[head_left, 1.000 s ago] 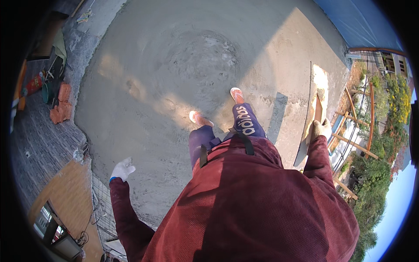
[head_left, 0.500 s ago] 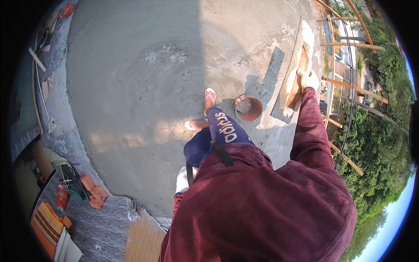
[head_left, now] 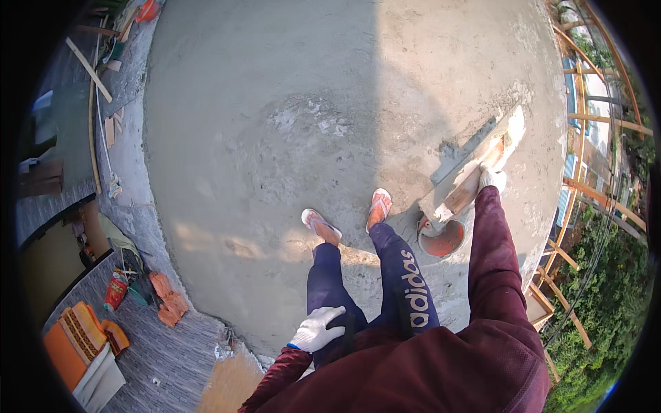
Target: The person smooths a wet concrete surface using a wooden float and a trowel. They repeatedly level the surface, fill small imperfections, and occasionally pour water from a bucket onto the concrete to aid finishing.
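Note:
My right hand (head_left: pixel 491 178), in a white glove, grips a long concrete float (head_left: pixel 508 136) smeared with pale cement, closed around its wooden handle. The float slants over the wet grey concrete (head_left: pixel 241 158), its near end overlapping the top rim of a cement-coated reddish bucket (head_left: pixel 444 241). Whether the float touches the concrete or the bucket, I cannot tell. My left hand (head_left: pixel 318 329), also gloved in white, lies against my left thigh with thumb and fingers apart, holding nothing. My sandalled feet stand on the concrete, left of the bucket.
Along the left edge run a raised strip and wood offcuts (head_left: pixel 89 69). Orange bricks (head_left: pixel 167 299), a red container (head_left: pixel 116 290) and striped orange cloth (head_left: pixel 82 334) lie at lower left. Wooden poles (head_left: pixel 606 199) and cables line the right edge, with trees beyond.
The float has turned and swung nearer the bucket, its near end now over the bucket's rim. My left hand has come forward onto my thigh. My feet have spread apart and the view has shifted.

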Available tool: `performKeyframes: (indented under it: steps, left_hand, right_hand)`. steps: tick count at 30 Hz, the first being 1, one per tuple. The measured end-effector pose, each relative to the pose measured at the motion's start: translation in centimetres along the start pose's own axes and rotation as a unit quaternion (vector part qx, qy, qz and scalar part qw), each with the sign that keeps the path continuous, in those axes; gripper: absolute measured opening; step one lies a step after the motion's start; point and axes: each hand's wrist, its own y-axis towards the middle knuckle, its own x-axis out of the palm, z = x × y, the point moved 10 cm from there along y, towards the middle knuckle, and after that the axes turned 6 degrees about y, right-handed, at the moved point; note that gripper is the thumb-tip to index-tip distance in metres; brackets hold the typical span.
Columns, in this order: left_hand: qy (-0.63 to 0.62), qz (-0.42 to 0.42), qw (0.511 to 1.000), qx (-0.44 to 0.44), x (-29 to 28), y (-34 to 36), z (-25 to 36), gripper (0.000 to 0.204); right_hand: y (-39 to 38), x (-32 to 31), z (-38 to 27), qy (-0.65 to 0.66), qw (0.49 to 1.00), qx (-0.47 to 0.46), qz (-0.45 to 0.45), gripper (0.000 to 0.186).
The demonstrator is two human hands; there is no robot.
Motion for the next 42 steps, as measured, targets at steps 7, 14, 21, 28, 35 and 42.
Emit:
performKeyframes:
  steps: [7,14,21,28,35,42]
  left_hand:
    - [-0.048,0.013,0.999,0.017,-1.0,19.5,-7.1,0.048]
    - [0.189,-0.152,0.964,0.104,1.8,27.1,-12.1,0.038]
    - [0.155,0.066,0.959,0.227,-7.2,30.1,-12.3,0.041]
    - [0.252,0.111,0.943,0.187,-12.1,32.3,-16.7,0.041]
    - [0.267,0.069,0.923,0.269,-11.3,33.3,-15.0,0.038]
    - [0.303,0.038,0.902,0.307,-10.7,33.6,-14.7,0.036]
  right_hand:
    - [-4.2,22.9,-3.7,-0.050,0.984,-0.154,-0.077,0.061]
    - [-5.9,44.8,-5.4,-0.109,0.921,-0.358,-0.105,0.059]
    - [-12.0,53.4,-11.4,-0.194,0.887,-0.404,-0.107,0.075]
    - [-17.6,57.2,-11.7,-0.166,0.837,-0.491,-0.177,0.076]
    - [-18.1,57.3,-13.4,-0.202,0.822,-0.502,-0.181,0.072]
    - [-28.3,56.4,-6.3,-0.130,0.818,-0.495,-0.264,0.063]
